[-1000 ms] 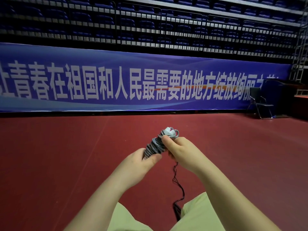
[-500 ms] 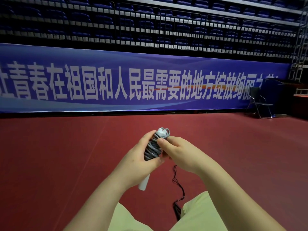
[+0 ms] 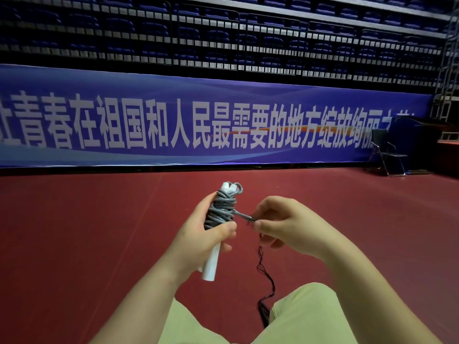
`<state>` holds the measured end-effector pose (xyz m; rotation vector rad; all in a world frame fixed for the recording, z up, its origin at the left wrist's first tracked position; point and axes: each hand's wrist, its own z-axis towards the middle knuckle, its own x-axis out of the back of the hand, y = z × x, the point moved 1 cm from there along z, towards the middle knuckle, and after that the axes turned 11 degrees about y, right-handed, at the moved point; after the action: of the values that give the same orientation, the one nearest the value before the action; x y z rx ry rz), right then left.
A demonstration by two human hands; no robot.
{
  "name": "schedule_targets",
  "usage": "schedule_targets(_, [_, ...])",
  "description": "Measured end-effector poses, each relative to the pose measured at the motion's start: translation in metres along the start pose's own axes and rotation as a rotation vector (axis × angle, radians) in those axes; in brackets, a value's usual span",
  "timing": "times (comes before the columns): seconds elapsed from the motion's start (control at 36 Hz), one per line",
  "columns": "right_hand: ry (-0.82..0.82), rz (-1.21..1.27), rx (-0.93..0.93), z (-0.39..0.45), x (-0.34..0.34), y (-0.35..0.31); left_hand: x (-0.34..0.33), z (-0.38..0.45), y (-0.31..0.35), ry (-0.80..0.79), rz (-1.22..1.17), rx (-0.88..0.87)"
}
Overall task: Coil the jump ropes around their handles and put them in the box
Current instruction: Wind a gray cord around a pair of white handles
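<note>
Right hand (image 3: 293, 227) now pulled aside pinching rope end, one coiled jump rope (image 3: 222, 209)

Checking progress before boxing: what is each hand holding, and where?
Left hand grips the white handles at their middle, just below the grey coil. Right hand pinches the rope's loose end.

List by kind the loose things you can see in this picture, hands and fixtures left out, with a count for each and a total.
White handles, wrapped together in rope: 2
Grey rope: 1
Black braided cord hanging below the right hand: 1
Folding chair: 1
Total: 5
</note>
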<state>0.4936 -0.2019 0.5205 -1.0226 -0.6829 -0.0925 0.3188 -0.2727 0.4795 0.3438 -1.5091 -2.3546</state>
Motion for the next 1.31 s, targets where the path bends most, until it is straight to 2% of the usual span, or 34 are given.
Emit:
schedule_targets(0.22, [0.046,-0.041,-0.048,-0.004,0.014,0.002,0.003,0.0,0.0,-0.02,-0.133,0.054])
schedule_targets(0.39, [0.055,-0.243,0.026,-0.007,0.023,0.002,0.004,0.002,0.003,0.007,-0.212,0.088])
schedule_targets(0.53, [0.082,0.129,0.226,-0.009,0.028,0.003,0.007,0.005,0.002,0.033,-0.187,0.128])
schedule_targets(0.64, [-0.026,0.473,0.334,-0.006,0.015,0.002,0.002,0.003,0.002,0.022,-0.101,0.08])
schedule_targets(0.78, [-0.215,0.948,0.359,-0.001,-0.011,0.002,-0.005,0.003,0.001,0.017,0.038,0.006])
schedule_targets(0.94, [-0.314,1.278,0.307,-0.001,-0.024,0.005,-0.009,-0.005,0.006,-0.036,0.104,-0.011])
schedule_targets(1.08, [-0.297,1.398,0.266,-0.004,-0.022,0.001,-0.012,-0.01,0.008,-0.088,0.04,0.022])
schedule_targets(1.19, [-0.128,1.361,0.23,-0.006,-0.019,-0.005,-0.014,-0.012,0.014,-0.14,0.125,0.019])
schedule_targets(1.31, [0.067,1.257,0.227,-0.009,-0.02,-0.009,-0.01,-0.007,0.016,-0.043,0.2,0.0])
